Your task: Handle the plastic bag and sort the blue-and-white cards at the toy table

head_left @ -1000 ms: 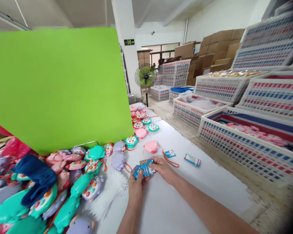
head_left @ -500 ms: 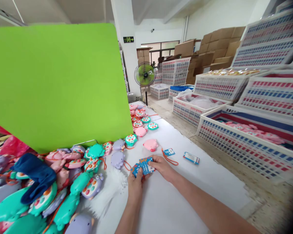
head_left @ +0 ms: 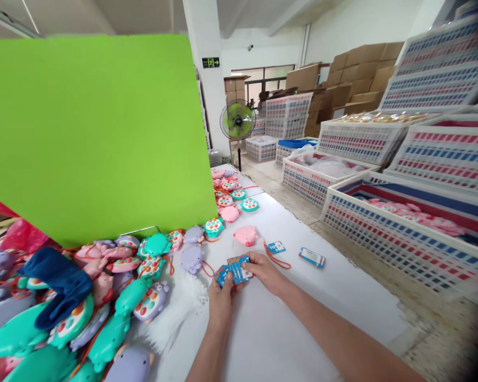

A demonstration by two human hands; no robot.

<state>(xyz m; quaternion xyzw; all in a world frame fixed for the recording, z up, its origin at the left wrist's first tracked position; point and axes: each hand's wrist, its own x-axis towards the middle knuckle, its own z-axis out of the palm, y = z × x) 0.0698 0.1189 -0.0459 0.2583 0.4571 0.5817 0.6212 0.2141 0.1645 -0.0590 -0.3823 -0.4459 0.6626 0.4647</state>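
Note:
Both my hands hold a small stack of blue paper tags (head_left: 234, 270) above the white table (head_left: 279, 329). My left hand (head_left: 220, 300) grips the stack from below, fingers curled round it. My right hand (head_left: 265, 271) pinches the top tag at its right edge. Just beyond the tags lie a pink animal toy (head_left: 246, 235) with an orange cord and a blue tag (head_left: 275, 247), and a lilac toy (head_left: 192, 259). A loose blue tag (head_left: 313, 258) lies flat to the right.
A heap of teal, pink and lilac toys (head_left: 103, 297) covers the table's left side, with a dark blue cloth (head_left: 58, 284) on it. More toys (head_left: 227, 196) run along the far edge. White plastic crates (head_left: 406, 223) stand right, a fan (head_left: 238, 121) behind.
The hands and the tag stack have stayed almost in place; only the view has shifted slightly.

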